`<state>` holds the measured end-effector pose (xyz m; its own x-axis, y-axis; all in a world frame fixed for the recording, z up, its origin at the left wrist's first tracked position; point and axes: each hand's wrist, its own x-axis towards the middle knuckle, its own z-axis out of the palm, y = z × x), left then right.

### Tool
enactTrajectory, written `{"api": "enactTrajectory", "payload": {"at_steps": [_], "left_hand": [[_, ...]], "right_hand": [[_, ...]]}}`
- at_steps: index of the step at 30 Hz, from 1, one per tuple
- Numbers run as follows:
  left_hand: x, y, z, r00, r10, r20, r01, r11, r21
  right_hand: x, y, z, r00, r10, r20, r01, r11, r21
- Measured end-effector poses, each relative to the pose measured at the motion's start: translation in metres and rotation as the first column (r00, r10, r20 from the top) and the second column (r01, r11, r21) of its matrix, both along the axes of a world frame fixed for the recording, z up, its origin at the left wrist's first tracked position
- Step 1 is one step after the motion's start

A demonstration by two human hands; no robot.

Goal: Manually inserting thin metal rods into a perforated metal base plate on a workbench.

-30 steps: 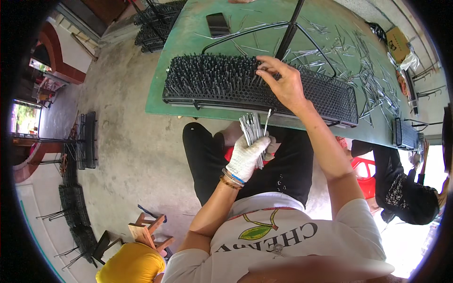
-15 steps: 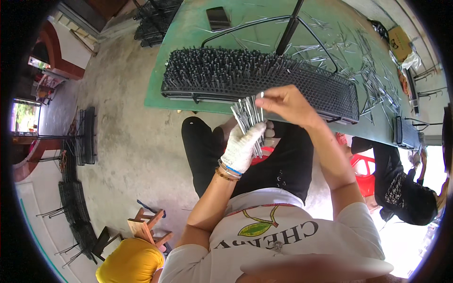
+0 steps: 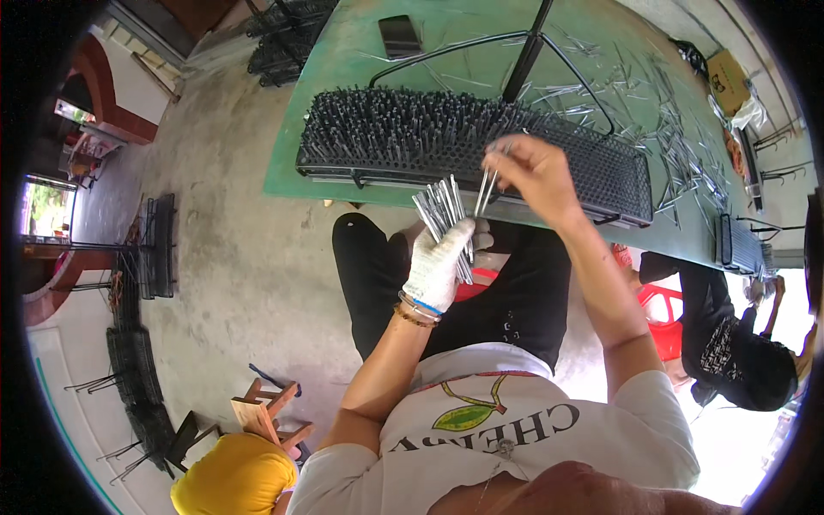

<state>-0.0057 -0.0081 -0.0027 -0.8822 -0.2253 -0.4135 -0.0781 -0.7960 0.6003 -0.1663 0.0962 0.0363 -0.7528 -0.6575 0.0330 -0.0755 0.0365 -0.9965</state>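
Observation:
My left hand (image 3: 434, 264), in a white knit glove, is closed around a bundle of thin silvery metal rods (image 3: 441, 206) that fan out at the top. My bare right hand (image 3: 541, 178) pinches what looks like a pair of slim metal rods (image 3: 486, 192), held just right of the bundle and over the near edge of a long black mesh rack (image 3: 601, 172). Many upright rods (image 3: 386, 129) fill the rack's left and middle holes. Its right part shows bare holes.
Loose metal rods (image 3: 682, 163) lie scattered on the green table (image 3: 283, 163), with a dark phone-like slab (image 3: 399, 36) at its far left. A black post (image 3: 525, 64) rises behind the rack. At right a person in black (image 3: 738, 360) sits by another rack (image 3: 738, 240). A wooden stool (image 3: 262, 416) stands lower left.
My right hand has moved up and right, drawing thin rods out from the bundle toward the rack. My left hand stays nearly in place with the rest.

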Motion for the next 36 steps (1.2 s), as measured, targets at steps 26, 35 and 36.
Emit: {"api": "enactTrajectory", "payload": {"at_steps": [26, 35, 36], "left_hand": [[0.004, -0.004, -0.005, 0.995, -0.090, -0.037, 0.090, 0.996, 0.003], [0.006, 0.001, -0.004, 0.996, -0.080, -0.041, 0.078, 0.996, -0.053], [0.006, 0.001, -0.006, 0.996, -0.090, -0.027, 0.089, 0.995, -0.047]], "right_hand": [[-0.021, -0.042, -0.007, 0.414, -0.033, -0.910, 0.119, 0.993, 0.018], [-0.017, -0.040, -0.014, 0.490, -0.122, -0.863, 0.199, 0.980, -0.025], [-0.016, -0.040, -0.013, 0.490, -0.121, -0.863, 0.198, 0.980, -0.025]]}}
